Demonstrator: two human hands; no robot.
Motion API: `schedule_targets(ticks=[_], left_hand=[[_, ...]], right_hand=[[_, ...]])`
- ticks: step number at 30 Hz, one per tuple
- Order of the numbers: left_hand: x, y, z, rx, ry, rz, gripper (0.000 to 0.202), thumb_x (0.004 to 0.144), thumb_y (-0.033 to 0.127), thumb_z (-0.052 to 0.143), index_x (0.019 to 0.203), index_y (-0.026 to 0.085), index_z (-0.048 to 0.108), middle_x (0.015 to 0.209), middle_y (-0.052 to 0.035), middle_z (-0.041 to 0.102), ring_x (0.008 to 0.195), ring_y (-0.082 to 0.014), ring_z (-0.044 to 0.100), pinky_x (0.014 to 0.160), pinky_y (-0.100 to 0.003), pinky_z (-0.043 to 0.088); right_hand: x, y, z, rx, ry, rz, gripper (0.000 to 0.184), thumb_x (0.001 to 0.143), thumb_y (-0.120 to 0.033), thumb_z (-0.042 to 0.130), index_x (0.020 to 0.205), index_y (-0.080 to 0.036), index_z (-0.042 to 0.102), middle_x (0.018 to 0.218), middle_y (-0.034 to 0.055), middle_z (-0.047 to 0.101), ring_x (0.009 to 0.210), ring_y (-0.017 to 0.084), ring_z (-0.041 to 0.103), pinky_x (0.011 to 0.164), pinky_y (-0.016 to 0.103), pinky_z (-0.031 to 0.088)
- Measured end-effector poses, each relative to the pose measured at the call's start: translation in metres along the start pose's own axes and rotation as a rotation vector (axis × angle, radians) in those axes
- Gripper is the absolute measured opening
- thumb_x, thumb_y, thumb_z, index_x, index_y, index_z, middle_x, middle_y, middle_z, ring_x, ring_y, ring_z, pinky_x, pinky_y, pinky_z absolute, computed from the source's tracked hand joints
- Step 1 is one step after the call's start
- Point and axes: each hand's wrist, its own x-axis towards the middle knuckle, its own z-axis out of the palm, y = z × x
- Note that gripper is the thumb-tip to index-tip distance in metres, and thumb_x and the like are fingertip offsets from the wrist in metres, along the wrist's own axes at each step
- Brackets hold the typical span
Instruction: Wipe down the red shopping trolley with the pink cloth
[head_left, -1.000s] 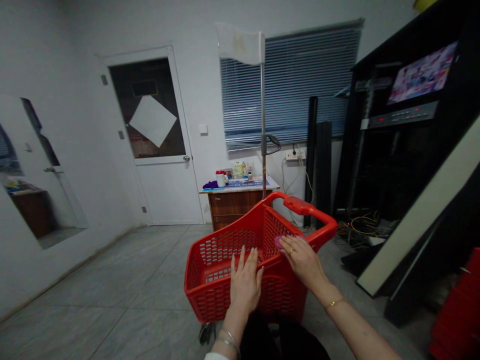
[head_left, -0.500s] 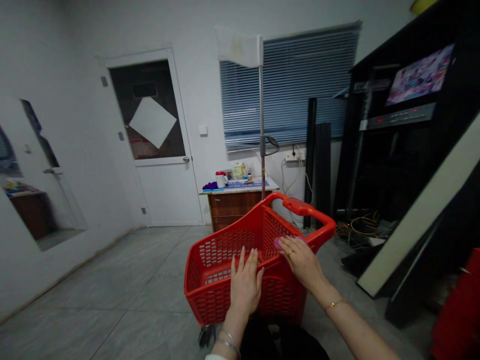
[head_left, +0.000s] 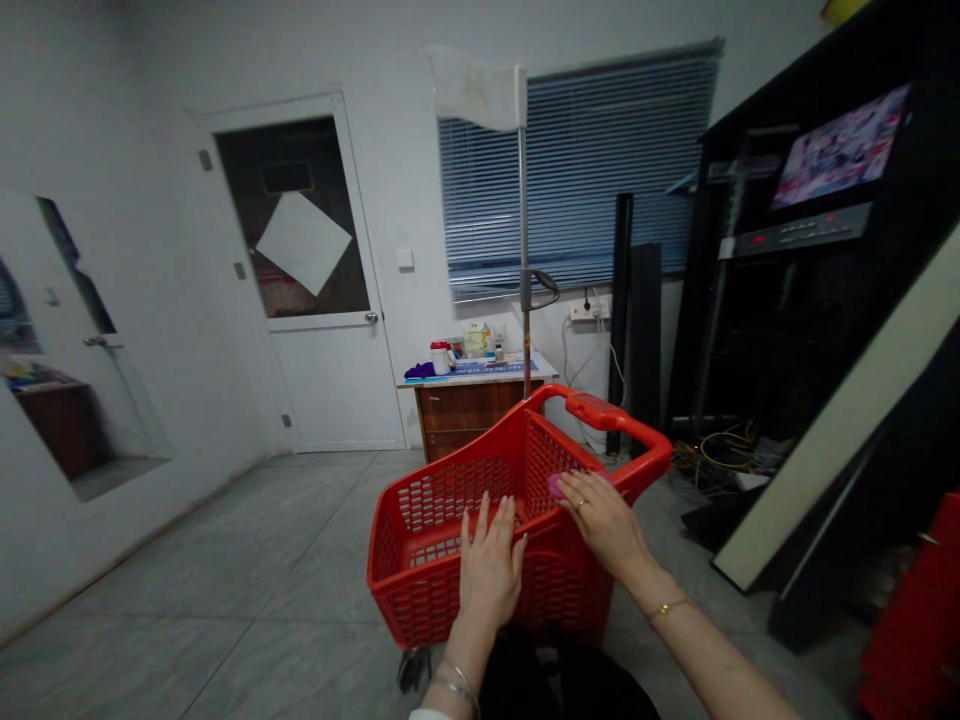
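Note:
A red plastic shopping cart (head_left: 420,590) stands in front of me, with its handle at the right and a pole with a white flag (head_left: 480,90) rising behind the basket. My left hand (head_left: 491,565) lies over the near rim, fingers stretched out and slightly apart, holding nothing. To its right, my right hand (head_left: 600,515) presses a pink cloth (head_left: 556,486) onto the rim near the handle end. Most of the cloth is hidden under the fingers.
Behind the cart is a small wooden cabinet (head_left: 480,412) with a red-lidded container (head_left: 441,357) on top. A black rack (head_left: 690,330) and a leaning pale board (head_left: 840,420) stand at the right, near tangled cables (head_left: 720,450). A white door (head_left: 330,385) is at the back left.
The camera view has shifted very slightly. Both hands, the pink cloth and the cart stay in practically the same places.

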Motion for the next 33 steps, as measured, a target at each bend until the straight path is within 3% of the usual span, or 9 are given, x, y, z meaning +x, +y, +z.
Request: schedule_targets(ticks=[3,5,10,12,15,19,22,27,33], left_hand=[[0.0,0.003,0.0,-0.014,-0.007,-0.016,0.053,0.098,0.034,0.043,0.15,0.027,0.034,0.147,-0.0034,0.051,0.145,-0.0246,0.032,0.115,-0.052,0.032],[0.001,0.006,0.0,-0.029,-0.013,-0.032,0.053,0.098,0.035,0.043,0.15,0.028,0.034,0.147,-0.0035,0.051,0.145,-0.025,0.032,0.115,-0.053,0.032],[0.002,0.006,-0.002,-0.027,-0.024,-0.033,0.051,0.098,0.035,0.042,0.149,0.027,0.037,0.147,-0.0042,0.051,0.144,-0.0256,0.033,0.115,-0.054,0.031],[0.002,0.003,-0.003,-0.013,-0.023,-0.017,0.051,0.098,0.035,0.042,0.149,0.027,0.037,0.147,-0.0043,0.051,0.144,-0.0255,0.033,0.115,-0.054,0.031],[0.001,0.001,-0.003,-0.01,-0.026,-0.011,0.051,0.099,0.034,0.042,0.149,0.026,0.036,0.148,-0.0037,0.05,0.145,-0.0249,0.032,0.116,-0.053,0.031],[0.001,0.004,-0.003,-0.024,-0.02,-0.024,0.052,0.098,0.035,0.043,0.149,0.027,0.036,0.148,-0.0026,0.05,0.145,-0.0244,0.032,0.116,-0.053,0.03],[0.002,0.007,-0.004,-0.022,-0.009,-0.038,0.052,0.098,0.035,0.044,0.149,0.028,0.036,0.147,-0.0033,0.051,0.145,-0.0252,0.032,0.117,-0.055,0.029],[0.002,0.004,-0.006,-0.034,-0.042,-0.024,0.05,0.099,0.034,0.041,0.148,0.026,0.038,0.148,-0.0034,0.05,0.145,-0.0258,0.032,0.116,-0.056,0.03],[0.001,0.003,-0.003,-0.042,-0.032,-0.028,0.051,0.098,0.034,0.042,0.149,0.027,0.037,0.148,-0.0024,0.049,0.145,-0.0253,0.031,0.116,-0.055,0.031]], right_hand=[[0.003,0.044,-0.014,-0.08,0.1,0.136,0.031,0.098,-0.029,0.047,0.12,-0.019,0.067,0.119,0.0084,0.071,0.112,0.022,0.064,0.104,0.043,0.044],[0.003,0.045,-0.011,-0.138,0.181,0.24,0.031,0.098,-0.029,0.047,0.117,-0.017,0.068,0.117,0.0098,0.071,0.113,0.024,0.064,0.104,0.046,0.044],[0.0,-0.029,0.017,-0.061,0.072,0.088,0.029,0.098,-0.022,0.047,0.115,-0.017,0.069,0.115,0.0075,0.072,0.111,0.021,0.064,0.107,0.043,0.042],[0.0,-0.039,0.017,0.006,-0.012,0.0,0.03,0.098,-0.022,0.046,0.12,-0.019,0.067,0.118,0.0058,0.071,0.111,0.019,0.063,0.106,0.04,0.043],[0.001,-0.005,0.001,0.014,-0.03,0.017,0.031,0.098,-0.024,0.046,0.122,-0.021,0.066,0.12,0.0063,0.07,0.111,0.019,0.063,0.105,0.04,0.044],[0.002,0.046,-0.014,-0.071,0.106,0.201,0.034,0.099,-0.031,0.044,0.122,-0.019,0.066,0.12,0.0095,0.07,0.116,0.023,0.061,0.106,0.045,0.043],[-0.001,0.021,-0.002,-0.145,0.186,0.29,0.034,0.098,-0.028,0.044,0.121,-0.018,0.067,0.118,0.0113,0.07,0.117,0.026,0.06,0.107,0.051,0.041],[-0.003,-0.039,0.016,-0.026,0.019,0.049,0.032,0.098,-0.021,0.045,0.123,-0.021,0.065,0.121,0.0057,0.07,0.115,0.022,0.061,0.109,0.044,0.041],[0.002,0.028,-0.01,-0.06,0.062,0.168,0.032,0.099,-0.029,0.046,0.122,-0.02,0.066,0.121,0.0081,0.069,0.115,0.023,0.062,0.106,0.045,0.044]])
